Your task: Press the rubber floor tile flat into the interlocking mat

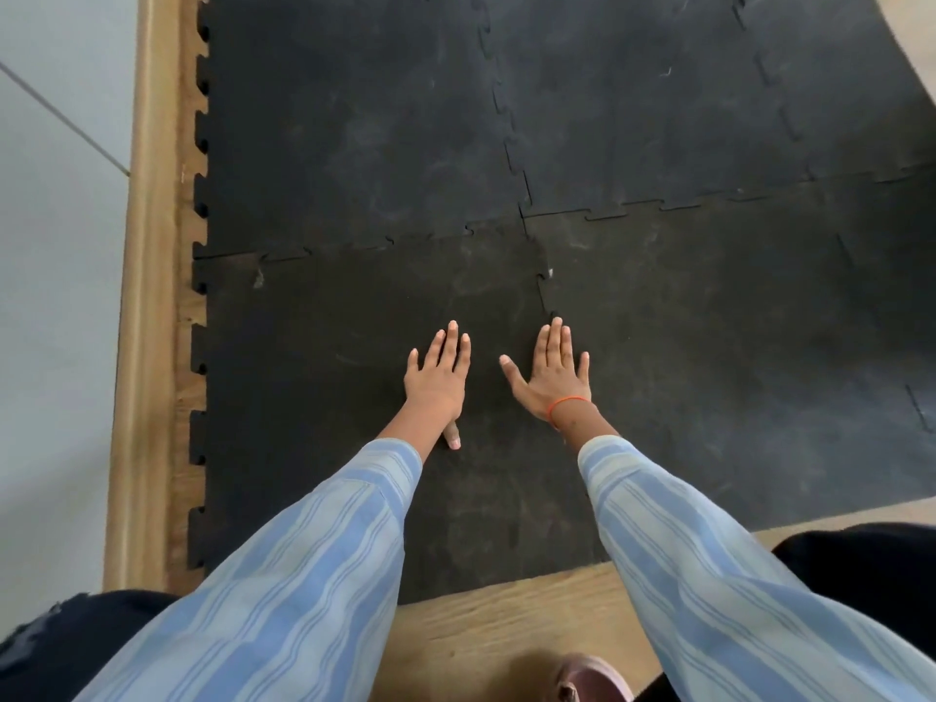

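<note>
A black rubber floor tile (314, 377) lies at the near left of a mat of interlocking black tiles (633, 119). Its toothed far edge meets the tile behind it along a seam (385, 240), and its right edge meets the neighbouring tile (734, 347). My left hand (438, 380) lies palm down on the tile, fingers spread, thumb tucked back toward the wrist. My right hand (552, 369) lies flat beside it, near the tile's right seam, fingers spread, with an orange band on the wrist. Neither hand holds anything.
Wooden flooring (506, 625) shows at the near edge, and a wooden skirting board (147, 296) runs along the left against a pale wall (55, 245). The mat's left teeth (200, 347) are exposed. A shoe (587, 681) and dark trouser knees sit at the bottom.
</note>
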{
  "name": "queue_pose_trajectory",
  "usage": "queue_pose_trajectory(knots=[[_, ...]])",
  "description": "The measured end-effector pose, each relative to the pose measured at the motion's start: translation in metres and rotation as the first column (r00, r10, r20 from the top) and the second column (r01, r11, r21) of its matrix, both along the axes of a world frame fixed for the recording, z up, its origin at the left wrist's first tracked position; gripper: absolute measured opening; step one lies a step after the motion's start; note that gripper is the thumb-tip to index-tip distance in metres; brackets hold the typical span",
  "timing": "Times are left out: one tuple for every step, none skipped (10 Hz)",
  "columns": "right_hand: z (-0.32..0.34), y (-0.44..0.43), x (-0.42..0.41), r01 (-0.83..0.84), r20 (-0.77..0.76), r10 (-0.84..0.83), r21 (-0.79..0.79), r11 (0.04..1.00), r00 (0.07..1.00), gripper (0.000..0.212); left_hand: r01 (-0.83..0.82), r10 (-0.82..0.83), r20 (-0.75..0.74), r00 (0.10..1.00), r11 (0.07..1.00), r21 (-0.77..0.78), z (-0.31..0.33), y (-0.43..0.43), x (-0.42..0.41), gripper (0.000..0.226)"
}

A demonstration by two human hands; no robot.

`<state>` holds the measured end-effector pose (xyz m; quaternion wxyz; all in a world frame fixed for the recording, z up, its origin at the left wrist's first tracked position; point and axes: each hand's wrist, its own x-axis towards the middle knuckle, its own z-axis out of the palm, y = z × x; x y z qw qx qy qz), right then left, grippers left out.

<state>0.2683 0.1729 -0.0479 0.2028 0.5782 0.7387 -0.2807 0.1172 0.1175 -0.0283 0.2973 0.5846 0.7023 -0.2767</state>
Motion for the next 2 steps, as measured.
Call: queue_pose_trajectory(knots=[[0.015,0.000,-0.009,0.041,0.034,-0.039,-0.040,0.998,0.999,0.091,-0.009,0.009,0.033,0.999,1.000,0.008,0.011,-0.003,-0.001,0.149],[0.044,0.008,-0.026,0.099,0.127,-0.083,-0.131,0.986,0.988,0.084,-0.047,0.051,0.105,0.993,0.998,-0.040,0.039,-0.001,-0.006,0.135]])
